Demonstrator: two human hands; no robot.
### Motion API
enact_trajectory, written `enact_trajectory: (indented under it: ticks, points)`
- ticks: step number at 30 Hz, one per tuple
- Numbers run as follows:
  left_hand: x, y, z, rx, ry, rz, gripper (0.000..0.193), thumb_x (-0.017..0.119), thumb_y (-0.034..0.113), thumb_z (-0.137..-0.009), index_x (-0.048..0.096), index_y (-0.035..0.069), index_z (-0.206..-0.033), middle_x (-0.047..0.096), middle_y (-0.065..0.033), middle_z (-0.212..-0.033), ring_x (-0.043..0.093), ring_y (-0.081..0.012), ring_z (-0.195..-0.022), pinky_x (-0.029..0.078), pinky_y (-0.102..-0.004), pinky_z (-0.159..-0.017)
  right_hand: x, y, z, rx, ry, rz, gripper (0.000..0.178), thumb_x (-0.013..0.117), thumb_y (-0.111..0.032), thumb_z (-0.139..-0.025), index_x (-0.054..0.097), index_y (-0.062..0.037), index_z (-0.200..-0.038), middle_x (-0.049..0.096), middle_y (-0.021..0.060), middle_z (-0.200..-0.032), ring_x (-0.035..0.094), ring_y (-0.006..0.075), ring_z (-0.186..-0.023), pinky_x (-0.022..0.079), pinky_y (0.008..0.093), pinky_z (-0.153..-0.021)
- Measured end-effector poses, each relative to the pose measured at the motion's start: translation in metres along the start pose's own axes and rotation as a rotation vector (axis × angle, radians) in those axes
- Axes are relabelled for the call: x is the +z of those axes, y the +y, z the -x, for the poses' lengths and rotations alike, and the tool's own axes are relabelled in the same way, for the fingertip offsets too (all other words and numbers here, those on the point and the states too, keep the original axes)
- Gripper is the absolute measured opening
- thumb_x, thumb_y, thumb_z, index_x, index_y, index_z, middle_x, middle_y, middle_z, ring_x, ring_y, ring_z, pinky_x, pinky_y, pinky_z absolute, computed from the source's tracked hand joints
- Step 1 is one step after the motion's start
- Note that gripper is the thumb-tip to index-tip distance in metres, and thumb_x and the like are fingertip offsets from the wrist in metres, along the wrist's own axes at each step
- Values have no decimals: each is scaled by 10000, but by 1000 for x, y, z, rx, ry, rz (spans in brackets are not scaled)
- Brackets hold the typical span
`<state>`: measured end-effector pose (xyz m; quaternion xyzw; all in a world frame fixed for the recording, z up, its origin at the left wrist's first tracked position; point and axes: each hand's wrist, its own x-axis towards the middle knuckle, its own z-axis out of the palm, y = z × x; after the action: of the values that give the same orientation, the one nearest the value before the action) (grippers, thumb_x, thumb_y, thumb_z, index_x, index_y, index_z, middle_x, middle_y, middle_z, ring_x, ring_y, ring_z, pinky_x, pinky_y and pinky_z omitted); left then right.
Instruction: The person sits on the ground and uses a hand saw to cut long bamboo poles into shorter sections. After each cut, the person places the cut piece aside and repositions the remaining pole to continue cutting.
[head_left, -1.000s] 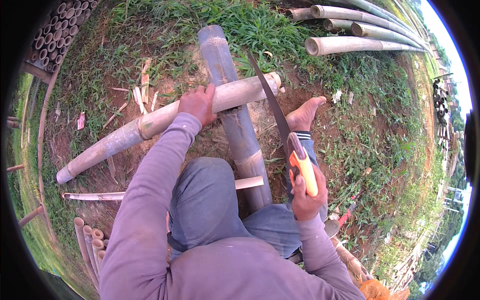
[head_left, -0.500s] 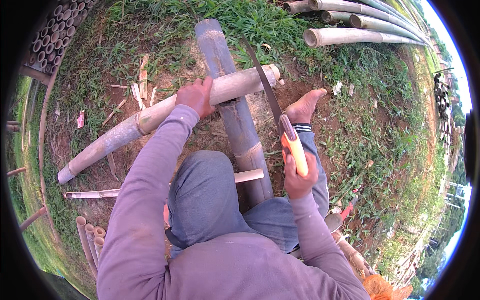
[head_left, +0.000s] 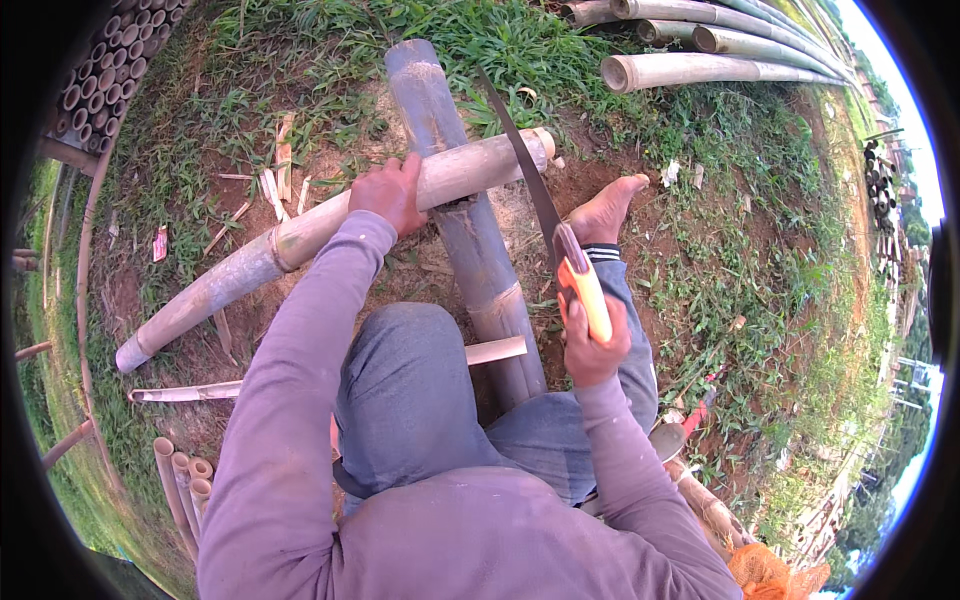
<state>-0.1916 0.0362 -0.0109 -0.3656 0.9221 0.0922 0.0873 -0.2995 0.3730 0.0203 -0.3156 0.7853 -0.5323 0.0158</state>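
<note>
- The thick grey bamboo log lies on the bare earth and grass, running from 12 o'clock down under the person's knee; it serves as a rest.
- The long pale bamboo pole lies crosswise over that log, its cut end at 1 o'clock, raised off the ground so the blade can pass.
- The left hand presses on the pole just left of the crossing, fingers wrapped over it, steadying it.
- The curved handsaw with an orange handle has its blade touching the pole's end.
- The right hand has its grip closed round the handle.
</note>
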Motion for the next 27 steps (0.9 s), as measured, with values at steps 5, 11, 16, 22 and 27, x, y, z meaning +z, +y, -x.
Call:
enact_trajectory:
  ticks: [5, 11, 16, 22, 27]
  points:
    - [-5, -3, 3, 2, -25, 21, 869, 920, 347, -733, 507, 147, -1470, 692, -148, -1257, 712, -363, -1169, 591, -495, -984, 41, -31, -67, -12, -66, -1, 210, 814, -100, -957, 674, 8, -1071, 720, 100, -781, 695, 163, -652, 551, 340, -615]
    - [-1, -7, 4, -27, -9, 28, 831, 915, 337, -735, 518, 156, -1442, 690, -149, -1270, 710, -370, -1174, 587, -495, -991, -68, -20, 70, 12, -61, -86, 237, 763, -147, -1023, 663, 35, -1137, 716, 68, -892, 644, 95, -601, 532, 272, -567]
    - [-4, 5, -1, 23, -4, 38, 818, 912, 332, -737, 515, 155, -1430, 688, -152, -1265, 711, -375, -1172, 590, -497, -981, 43, -17, -74, -34, -80, 59, 237, 825, -74, -948, 668, 18, -1099, 727, 138, -827, 730, 204, -693, 561, 367, -644]
    - [0, -13, 2, -15, 25, 42, 838, 927, 342, -722, 515, 150, -1426, 688, -155, -1250, 717, -376, -1153, 595, -501, -969, -13, -25, 1, 41, -77, 31, 215, 801, -69, -961, 668, 32, -1096, 768, 115, -888, 770, 178, -789, 599, 321, -710]
    - [2, -7, 4, -6, 24, 17, 854, 930, 348, -722, 511, 144, -1438, 690, -151, -1252, 716, -376, -1153, 594, -499, -974, -62, -13, 68, 89, -84, -33, 226, 776, -47, -957, 672, 59, -1127, 787, 155, -979, 792, 200, -876, 622, 329, -790]
